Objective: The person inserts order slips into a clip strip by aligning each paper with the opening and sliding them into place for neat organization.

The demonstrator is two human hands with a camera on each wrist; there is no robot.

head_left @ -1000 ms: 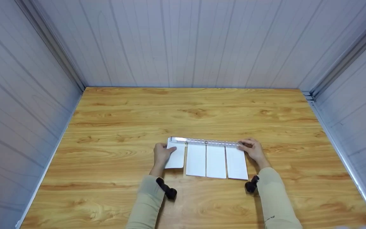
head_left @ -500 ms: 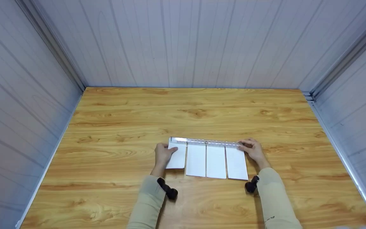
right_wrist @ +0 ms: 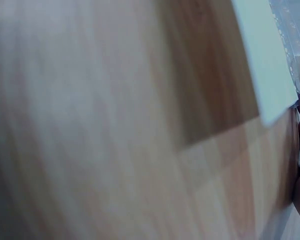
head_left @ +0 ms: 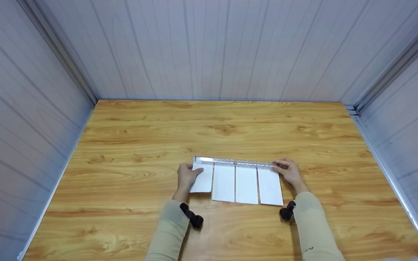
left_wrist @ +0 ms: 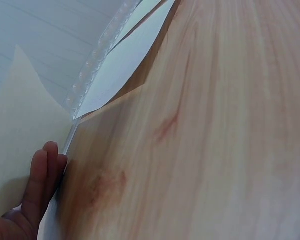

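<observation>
Several white paper cards (head_left: pixel 246 185) lie side by side below a long clear plastic strip (head_left: pixel 227 161). My left hand (head_left: pixel 186 177) pinches the leftmost card (head_left: pixel 203 181), thumb on top and fingers beneath. That card's lower edge sits a little higher than its neighbours'. In the left wrist view its paper (left_wrist: pixel 27 130) bends upward beside the fingers. At the other end my right hand (head_left: pixel 289 174) pinches the strip's right tip, just above the rightmost card (head_left: pixel 270 186). In the right wrist view this card (right_wrist: pixel 267 60) casts a shadow and its near edge stands off the tabletop.
A wood-grain table (head_left: pixel 158 127) spreads around the hands. Pale panel walls (head_left: pixel 209 50) enclose its back and both sides. Black wrist-worn devices (head_left: pixel 195 220) hang at the inner side of each sleeve.
My left hand has shifted slightly right with the leftmost card, narrowing the gap to its neighbour. The right hand has stayed in place on the strip.
</observation>
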